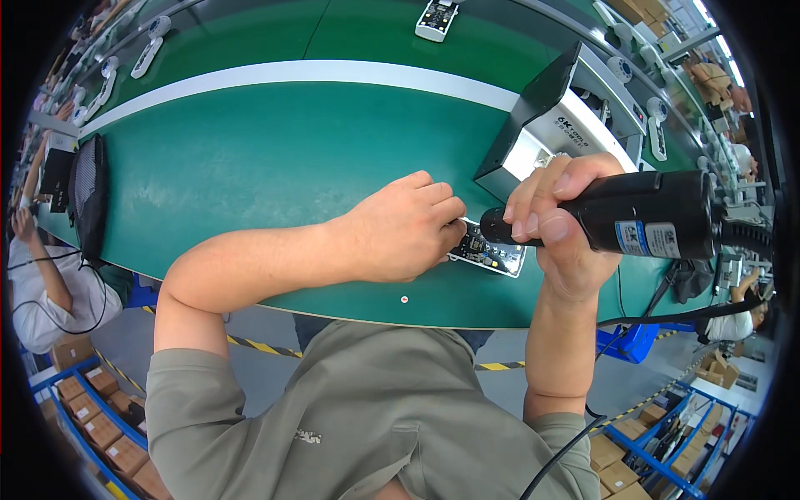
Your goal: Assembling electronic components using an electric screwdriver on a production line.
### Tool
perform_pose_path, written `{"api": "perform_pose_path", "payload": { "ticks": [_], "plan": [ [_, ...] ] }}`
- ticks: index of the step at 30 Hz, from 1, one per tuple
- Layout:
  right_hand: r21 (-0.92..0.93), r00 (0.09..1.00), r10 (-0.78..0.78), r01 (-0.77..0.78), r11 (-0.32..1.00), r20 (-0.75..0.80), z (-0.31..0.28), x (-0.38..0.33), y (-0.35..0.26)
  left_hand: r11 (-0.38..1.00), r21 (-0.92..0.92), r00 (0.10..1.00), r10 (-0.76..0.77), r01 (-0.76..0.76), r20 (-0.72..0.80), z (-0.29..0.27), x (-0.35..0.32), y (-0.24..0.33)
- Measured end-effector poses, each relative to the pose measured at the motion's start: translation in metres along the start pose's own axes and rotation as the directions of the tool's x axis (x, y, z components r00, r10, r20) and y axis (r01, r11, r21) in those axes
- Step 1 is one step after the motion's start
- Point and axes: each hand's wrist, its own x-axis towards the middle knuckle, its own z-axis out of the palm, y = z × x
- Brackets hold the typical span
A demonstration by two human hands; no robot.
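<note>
- Green is covering the bench (250,192), and the board (493,254) is lying on its near part, black with a white rim, slanting slightly; clock directions below are running from this board as hub, with twelve pointing away from the person.
- The left hand (408,227) is reaching in from between nine and ten, its fingers curling closed over the board's left end and gripping it; the thumb is hiding beneath the hand.
- The right hand (567,215) is gripping a black driver (654,215), fingers and thumb wrapping around its front part.
- The driver is lying nearly level along three o'clock, its nose pointing left over the board's right part; I cannot tell whether its tip is touching.
- A small white disc (405,299) with a red centre is resting at eight, near the bench edge.
- A silver-and-black feeder (575,127) is standing at one, just beyond the right hand.
- Near twelve, a white device (436,21) is lying on the green belt (350,33), beyond the pale rail (333,72).
- A black pouch (90,196) is sitting far off at nine; a co-worker (50,292) is sitting beyond it.
- Shelves of cartons (104,429) are standing at eight.
</note>
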Motion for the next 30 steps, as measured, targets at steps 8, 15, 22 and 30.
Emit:
{"api": "perform_pose_path", "payload": {
  "ticks": [8,15,22,30],
  "plan": [
    [-0.057,0.968,-0.229,0.224,0.973,-0.102,-0.028,0.009,-0.058,0.999,-0.008,0.992,-0.036,0.037,0.123,-0.004,0.001,0.002],
    [-0.279,0.945,-0.327,0.321,0.905,0.028,-0.04,0.017,-0.055,0.998,-0.042,0.989,-0.038,0.045,0.141,-0.003,-0.001,0.0],
    [-0.284,0.987,-0.156,0.158,0.946,0.029,-0.035,0.01,-0.055,0.998,-0.045,0.987,-0.046,0.053,0.154,-0.006,0.003,0.001],
    [-0.147,0.983,-0.175,0.165,0.975,-0.057,-0.04,-0.011,-0.065,0.996,-0.063,0.99,-0.051,0.06,0.131,-0.004,0.001,0.001]
  ]
}}
